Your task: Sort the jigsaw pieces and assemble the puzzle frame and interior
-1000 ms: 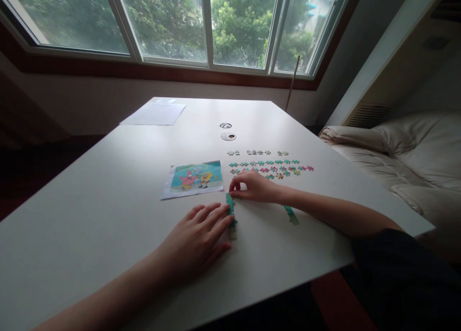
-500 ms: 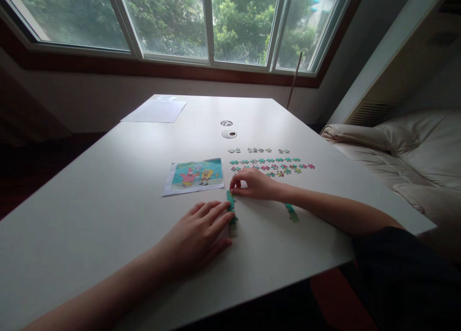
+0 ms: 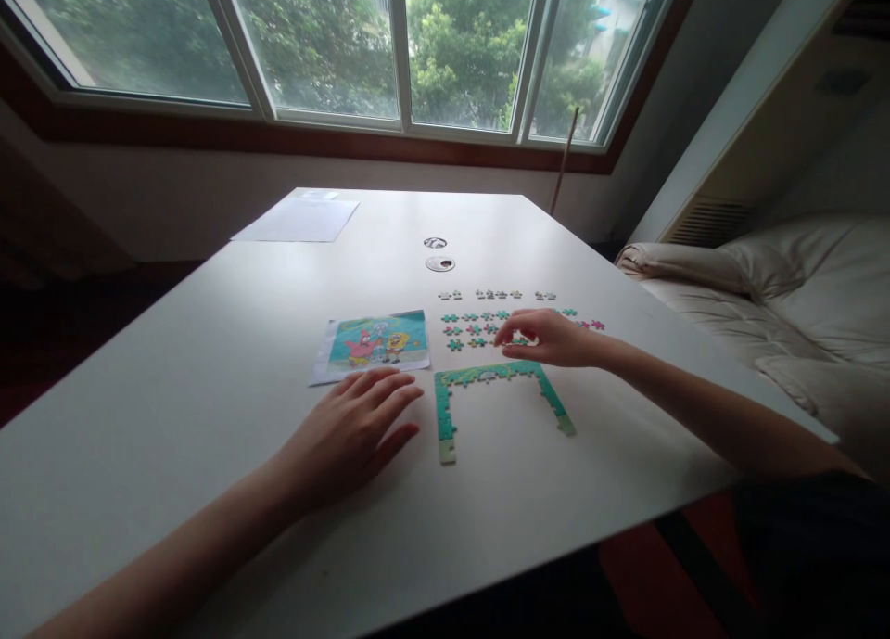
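Note:
A partly joined jigsaw border (image 3: 443, 421) lies on the white table, its left, far and right sides forming three sides of a rectangle in green and teal. Just left of it rests my left hand (image 3: 358, 426), palm down, fingers stretched and spread, holding nothing. My right hand (image 3: 553, 336) hovers over the rows of loose jigsaw pieces (image 3: 473, 329) beyond the border. Its index finger and thumb are curved with a small gap between the tips, and no piece shows in them. Some pieces behind this hand are hidden. Beside the rows lies a printed cartoon picture (image 3: 379, 342).
Farther rows of pale pieces (image 3: 490, 294) lie beyond the coloured ones. Two round metal discs (image 3: 440, 264) sit on the table (image 3: 278, 296) past them. White paper (image 3: 298, 220) lies at the far left. A beige sofa (image 3: 730, 314) stands at the right.
My right hand has moved right, from the border's far left corner to over the loose pieces. My left hand has drawn back left off the border, uncovering its left side.

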A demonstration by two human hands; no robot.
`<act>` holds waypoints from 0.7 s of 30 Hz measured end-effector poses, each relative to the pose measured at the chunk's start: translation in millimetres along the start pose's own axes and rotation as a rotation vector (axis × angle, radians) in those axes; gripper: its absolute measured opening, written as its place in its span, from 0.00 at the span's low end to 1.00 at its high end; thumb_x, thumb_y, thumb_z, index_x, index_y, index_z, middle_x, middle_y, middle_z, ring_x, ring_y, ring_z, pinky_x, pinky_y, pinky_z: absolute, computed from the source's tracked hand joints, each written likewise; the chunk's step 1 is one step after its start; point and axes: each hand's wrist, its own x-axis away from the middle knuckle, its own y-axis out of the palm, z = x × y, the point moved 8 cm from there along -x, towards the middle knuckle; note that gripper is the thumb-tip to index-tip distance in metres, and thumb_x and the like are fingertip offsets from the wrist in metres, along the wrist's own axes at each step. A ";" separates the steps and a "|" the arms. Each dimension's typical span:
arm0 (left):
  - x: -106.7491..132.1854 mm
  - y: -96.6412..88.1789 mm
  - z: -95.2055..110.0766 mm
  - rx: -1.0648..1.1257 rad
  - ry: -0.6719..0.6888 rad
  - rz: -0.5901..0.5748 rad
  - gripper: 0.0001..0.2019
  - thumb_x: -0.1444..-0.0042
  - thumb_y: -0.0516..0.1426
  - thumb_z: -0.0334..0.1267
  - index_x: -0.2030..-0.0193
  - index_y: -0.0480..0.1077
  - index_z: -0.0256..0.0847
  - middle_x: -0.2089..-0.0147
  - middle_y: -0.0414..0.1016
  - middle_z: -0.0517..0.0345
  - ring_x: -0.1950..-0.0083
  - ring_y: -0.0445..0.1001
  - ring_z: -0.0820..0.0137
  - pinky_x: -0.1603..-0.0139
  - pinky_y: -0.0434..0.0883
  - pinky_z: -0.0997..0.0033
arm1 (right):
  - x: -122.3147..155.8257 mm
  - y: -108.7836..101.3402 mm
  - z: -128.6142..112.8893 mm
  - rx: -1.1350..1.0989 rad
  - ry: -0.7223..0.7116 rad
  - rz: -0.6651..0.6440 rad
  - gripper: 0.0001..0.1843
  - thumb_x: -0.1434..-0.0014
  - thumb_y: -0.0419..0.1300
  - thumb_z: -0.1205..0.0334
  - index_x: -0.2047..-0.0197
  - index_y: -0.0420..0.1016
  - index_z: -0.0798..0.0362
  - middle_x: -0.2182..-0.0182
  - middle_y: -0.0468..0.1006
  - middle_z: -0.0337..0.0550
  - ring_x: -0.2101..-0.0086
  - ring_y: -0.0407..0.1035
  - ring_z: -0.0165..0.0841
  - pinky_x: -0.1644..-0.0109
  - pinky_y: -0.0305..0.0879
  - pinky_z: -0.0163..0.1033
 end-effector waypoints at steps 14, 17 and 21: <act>-9.1 18.3 -1.6 0.085 -0.130 -0.048 0.32 0.45 0.51 0.57 0.37 0.54 0.44 0.36 0.56 0.48 0.37 0.53 0.52 0.41 0.55 0.49 | 84.9 17.9 27.4 0.172 0.196 -0.324 0.47 0.51 0.56 0.36 0.34 0.45 0.46 0.37 0.49 0.47 0.38 0.42 0.48 0.37 0.43 0.54; -8.6 23.8 -2.6 0.080 -0.128 -0.086 0.34 0.45 0.49 0.60 0.36 0.52 0.44 0.35 0.54 0.47 0.36 0.51 0.51 0.40 0.52 0.48 | 83.4 22.1 28.2 0.206 0.209 -0.314 0.48 0.52 0.55 0.34 0.34 0.46 0.46 0.36 0.49 0.48 0.38 0.41 0.49 0.37 0.42 0.54; -8.3 25.7 -4.1 0.078 -0.133 -0.109 0.36 0.45 0.48 0.62 0.35 0.50 0.43 0.34 0.53 0.47 0.36 0.49 0.51 0.39 0.50 0.46 | 82.9 24.0 29.1 0.226 0.220 -0.300 0.48 0.52 0.53 0.33 0.34 0.46 0.48 0.36 0.48 0.49 0.38 0.41 0.49 0.37 0.42 0.54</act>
